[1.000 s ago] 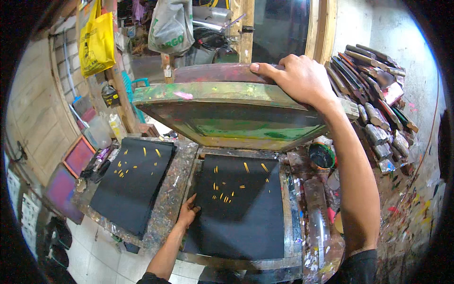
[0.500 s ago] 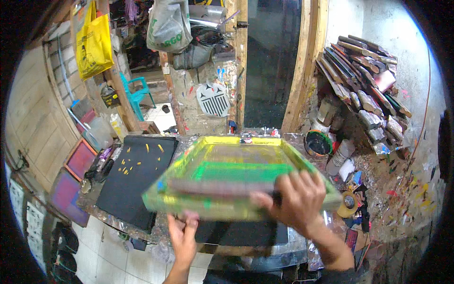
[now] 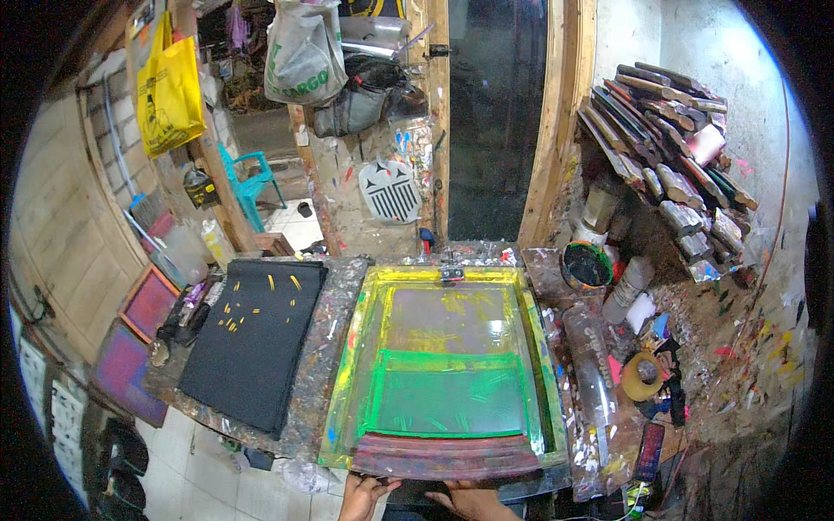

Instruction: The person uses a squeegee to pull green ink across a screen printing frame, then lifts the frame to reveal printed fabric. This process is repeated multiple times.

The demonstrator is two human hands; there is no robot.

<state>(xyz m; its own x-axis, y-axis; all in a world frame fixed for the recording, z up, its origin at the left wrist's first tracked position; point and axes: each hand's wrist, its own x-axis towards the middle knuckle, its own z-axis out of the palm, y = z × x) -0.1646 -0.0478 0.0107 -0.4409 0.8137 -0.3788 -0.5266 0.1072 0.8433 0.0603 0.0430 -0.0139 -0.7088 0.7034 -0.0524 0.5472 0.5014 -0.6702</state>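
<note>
A screen-printing frame with yellow and green paint on its rim lies flat on the worktable. Wet green ink covers the near half of its mesh. Along its near end rests a long squeegee with a reddish-brown, stained handle; no hand is on it. My left hand is at the table's front edge, just below the squeegee, thumb apart from the fingers. Beside it to the right, my right hand is in a like pose, thumb out. Fingertips of both are partly hidden beneath the frame's near edge.
Black fabric sheets with small yellow marks lie at the left. At the right are an ink tub, a clear bottle-like cylinder, a tape roll and a phone. Many squeegees are stacked against the wall.
The frame, tilted up with the squeegee in it, has come down flat. My right hand has let go of the squeegee; both hands have moved down to the front edge.
</note>
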